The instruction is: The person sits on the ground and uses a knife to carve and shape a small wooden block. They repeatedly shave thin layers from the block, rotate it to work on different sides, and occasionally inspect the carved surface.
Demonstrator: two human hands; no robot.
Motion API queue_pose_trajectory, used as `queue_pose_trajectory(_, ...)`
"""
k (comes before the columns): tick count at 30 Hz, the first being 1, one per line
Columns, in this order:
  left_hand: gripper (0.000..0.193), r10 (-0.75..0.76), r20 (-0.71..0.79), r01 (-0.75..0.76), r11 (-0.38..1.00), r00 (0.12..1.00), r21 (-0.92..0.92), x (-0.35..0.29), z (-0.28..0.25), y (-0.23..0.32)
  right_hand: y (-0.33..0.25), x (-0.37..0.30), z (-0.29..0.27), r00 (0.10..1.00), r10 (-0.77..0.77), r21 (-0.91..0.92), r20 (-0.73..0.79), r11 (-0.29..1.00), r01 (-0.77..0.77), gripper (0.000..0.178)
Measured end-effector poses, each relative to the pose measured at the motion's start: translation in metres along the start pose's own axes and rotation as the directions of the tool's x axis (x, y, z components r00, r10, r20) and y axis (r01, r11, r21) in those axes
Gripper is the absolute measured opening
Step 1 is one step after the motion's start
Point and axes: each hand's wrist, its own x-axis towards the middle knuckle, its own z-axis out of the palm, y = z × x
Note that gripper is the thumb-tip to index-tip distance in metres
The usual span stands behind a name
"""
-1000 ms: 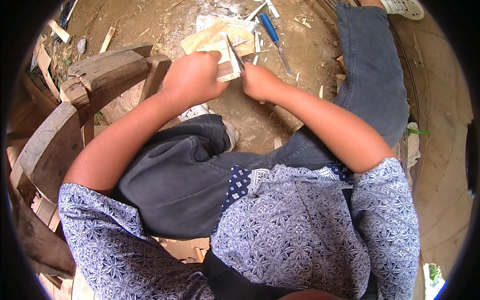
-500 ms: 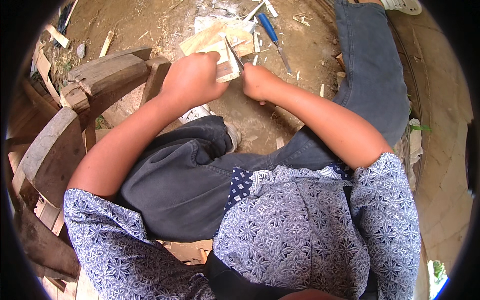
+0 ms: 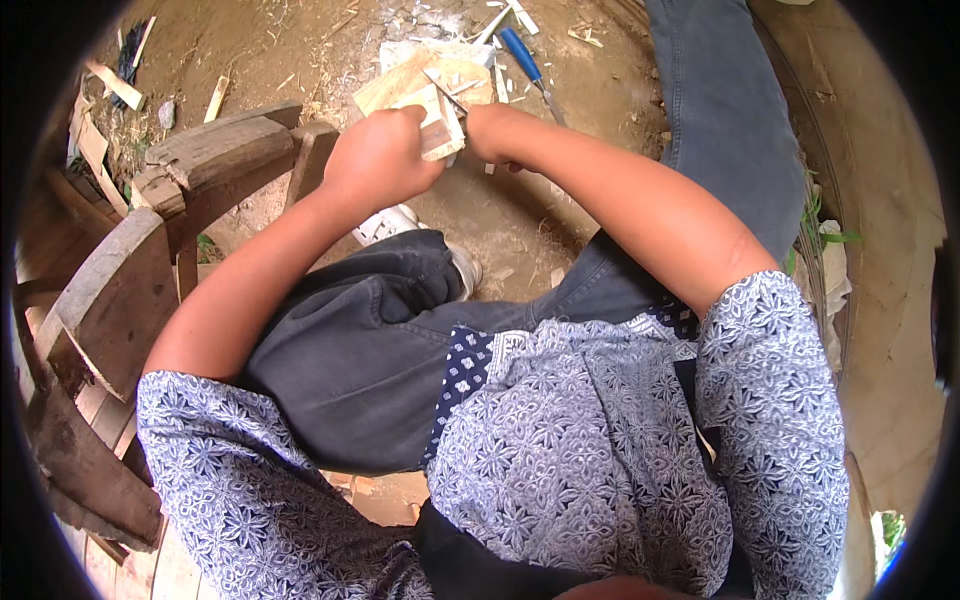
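My left hand (image 3: 385, 150) is closed round a pale piece of wood (image 3: 438, 135) and holds it over the ground in front of me. In my right hand (image 3: 500, 133) is a knife, its handle hidden by my fingers. The narrow dark knife blade (image 3: 443, 88) points up and to the left, lying close along the wood; whether its edge touches cannot be made out. Beneath both hands lies a flat pale board (image 3: 405, 80) strewn with shavings. A chisel with a blue handle (image 3: 520, 55) rests on the ground just beyond my right hand.
Curved, weathered wooden pieces (image 3: 220, 150) stand along my left side, close to my left forearm. Wood chips and offcuts (image 3: 216, 98) litter the dirt floor (image 3: 330, 50). My bent leg (image 3: 340, 360) and outstretched leg (image 3: 715, 110) frame the work spot. A large tan surface (image 3: 880, 250) lies at the right.
My right hand and the knife have shifted up and left along the wood. The left hand stays gripped on the wood. The whole view has tilted slightly.
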Motion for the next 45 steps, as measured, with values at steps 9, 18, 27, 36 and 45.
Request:
queue_pose_trajectory(9, 0.032, -0.033, 0.022, 0.033, 0.999, 0.999, 0.004, -0.004, 0.006, 0.001, 0.018, -0.033, 0.003, 1.0, 0.013, 0.334, -0.002, 0.942, -0.012, 0.032)
queue_pose_trajectory(18, 0.032, -0.017, 0.008, 0.017, 1.0, 1.0, -0.004, -0.005, 0.005, 0.002, 0.005, -0.037, 0.002, 0.998, 0.039, 0.205, 0.039, 0.978, -0.046, 0.022)
queue_pose_trajectory(27, 0.034, -0.043, 0.019, 0.044, 0.998, 0.999, -0.047, -0.003, 0.005, 0.004, 0.029, -0.006, 0.004, 0.988, 0.049, 0.233, 0.147, 0.969, -0.083, 0.025)
queue_pose_trajectory(36, 0.034, -0.04, 0.008, 0.04, 0.998, 0.999, -0.043, -0.002, 0.004, 0.0, 0.019, -0.044, 0.016, 0.981, -0.081, 0.212, -0.178, 0.97, 0.118, 0.028)
queue_pose_trajectory(45, 0.032, -0.003, 0.014, 0.003, 1.0, 1.0, -0.017, -0.002, 0.002, 0.002, 0.029, -0.035, 0.017, 0.991, 0.011, 0.226, -0.132, 0.974, 0.019, 0.028)
